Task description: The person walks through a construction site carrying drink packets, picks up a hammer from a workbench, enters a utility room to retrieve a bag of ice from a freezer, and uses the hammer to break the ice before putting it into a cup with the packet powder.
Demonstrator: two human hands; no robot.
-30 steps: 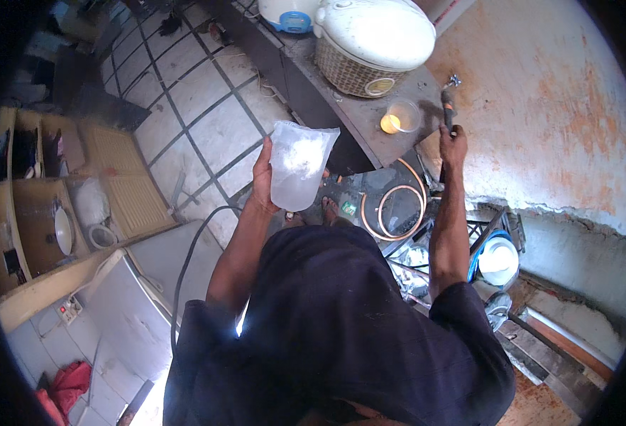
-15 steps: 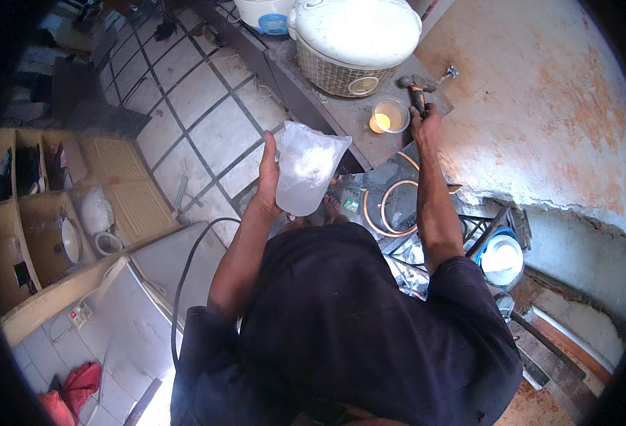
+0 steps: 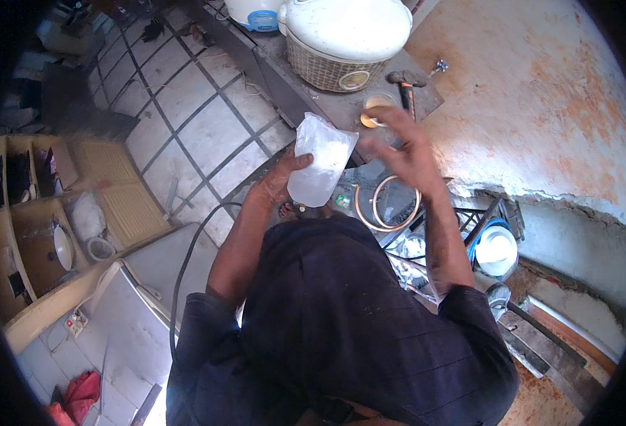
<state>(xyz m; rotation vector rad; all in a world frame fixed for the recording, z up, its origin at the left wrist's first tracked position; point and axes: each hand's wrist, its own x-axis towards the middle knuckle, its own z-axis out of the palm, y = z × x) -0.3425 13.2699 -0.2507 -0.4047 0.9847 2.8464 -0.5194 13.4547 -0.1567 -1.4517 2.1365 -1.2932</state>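
My left hand (image 3: 279, 179) grips a clear plastic bag (image 3: 318, 159) of whitish, ice-like content, held upright in front of my chest. Blurred with motion, my right hand (image 3: 405, 145) hovers just right of the bag with fingers spread and nothing in it. A hammer (image 3: 407, 86) lies on the grey counter (image 3: 327, 106) beyond that hand, beside a small round dish (image 3: 374, 111) with yellow content.
A large white rice cooker in a woven basket (image 3: 347, 39) and a smaller white pot (image 3: 255, 13) stand on the counter. Copper tube coils (image 3: 387, 206) and a blue-and-white container (image 3: 494, 248) sit below. Wooden shelves (image 3: 36, 213) are at left, a white appliance (image 3: 132, 312) at lower left.
My right hand let go of the hammer, left it on the counter, and drew back toward the bag. The bag stayed in my left hand.
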